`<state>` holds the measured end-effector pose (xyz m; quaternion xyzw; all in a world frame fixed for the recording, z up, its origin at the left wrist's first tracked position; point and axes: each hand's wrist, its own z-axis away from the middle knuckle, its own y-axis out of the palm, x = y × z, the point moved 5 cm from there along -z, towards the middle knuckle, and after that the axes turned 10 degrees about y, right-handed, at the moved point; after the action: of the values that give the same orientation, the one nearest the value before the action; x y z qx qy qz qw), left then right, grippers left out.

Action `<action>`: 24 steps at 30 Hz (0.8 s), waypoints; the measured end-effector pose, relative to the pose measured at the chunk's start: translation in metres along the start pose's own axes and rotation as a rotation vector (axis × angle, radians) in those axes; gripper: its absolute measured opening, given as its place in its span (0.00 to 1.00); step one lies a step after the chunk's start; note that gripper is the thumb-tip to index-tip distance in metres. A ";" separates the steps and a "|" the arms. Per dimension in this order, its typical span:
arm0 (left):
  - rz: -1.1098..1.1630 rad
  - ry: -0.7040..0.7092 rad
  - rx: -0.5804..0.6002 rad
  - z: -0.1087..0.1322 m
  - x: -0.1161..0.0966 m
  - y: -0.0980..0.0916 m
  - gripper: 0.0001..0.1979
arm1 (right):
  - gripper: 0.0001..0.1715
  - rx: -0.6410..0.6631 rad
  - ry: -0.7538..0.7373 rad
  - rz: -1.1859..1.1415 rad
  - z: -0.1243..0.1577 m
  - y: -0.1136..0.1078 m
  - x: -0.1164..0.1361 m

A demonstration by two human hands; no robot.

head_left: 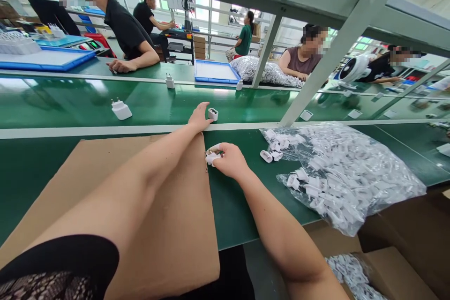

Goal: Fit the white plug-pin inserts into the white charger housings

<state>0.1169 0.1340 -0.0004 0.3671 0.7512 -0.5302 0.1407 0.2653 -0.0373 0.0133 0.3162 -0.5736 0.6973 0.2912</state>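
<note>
My left hand [199, 118] reaches forward to the edge of the green conveyor belt [70, 103], its fingertips pinching a small white charger housing [213, 114] that rests on the belt. My right hand [228, 161] stays nearer me on the green worktop, fingers closed around a small white plastic part [212, 156]. A clear plastic bag [348, 173] full of several white parts lies open to the right of that hand, with a few loose parts [270, 154] spilled beside it.
A brown cardboard sheet [105, 183] lies under my left arm. White chargers [121, 109] ride the belt. A slanted metal post [330, 56] rises at right. Other people sit across the belt, beside a blue tray [215, 71]. A cardboard box [397, 272] of parts stands below right.
</note>
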 end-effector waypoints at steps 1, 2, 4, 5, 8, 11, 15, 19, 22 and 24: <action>0.012 -0.002 0.007 0.000 0.000 -0.001 0.25 | 0.16 0.003 0.002 -0.015 -0.001 0.001 -0.001; 0.019 -0.012 0.012 0.000 0.000 -0.002 0.22 | 0.16 0.007 0.000 -0.040 -0.002 0.002 -0.003; 0.021 -0.039 0.002 0.002 0.002 -0.006 0.13 | 0.16 0.008 -0.013 -0.111 -0.007 0.003 -0.007; 0.019 -0.049 -0.010 0.003 0.003 -0.008 0.10 | 0.16 0.001 -0.021 -0.150 -0.009 0.003 -0.008; 0.020 -0.057 -0.029 0.009 0.002 -0.016 0.06 | 0.17 -0.030 -0.027 -0.257 -0.013 0.001 -0.010; 0.043 -0.055 -0.037 0.021 -0.005 -0.026 0.11 | 0.17 -0.062 -0.035 -0.340 -0.011 -0.004 -0.005; 0.177 -0.028 -0.034 0.059 -0.019 -0.044 0.30 | 0.28 -0.034 -0.003 -0.454 -0.008 -0.007 -0.002; 0.363 -0.047 0.079 0.128 -0.037 -0.058 0.18 | 0.28 -0.023 0.040 -0.488 -0.008 -0.007 -0.007; 0.432 -0.018 0.121 0.179 -0.053 -0.065 0.15 | 0.25 -0.068 0.067 -0.590 -0.008 -0.005 -0.011; 0.425 0.027 0.107 0.202 -0.060 -0.067 0.15 | 0.25 -0.039 0.095 -0.690 -0.007 0.000 -0.011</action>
<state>0.0754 -0.0832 0.0019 0.5314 0.6295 -0.5226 0.2196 0.2713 -0.0306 0.0040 0.4531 -0.4320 0.5608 0.5418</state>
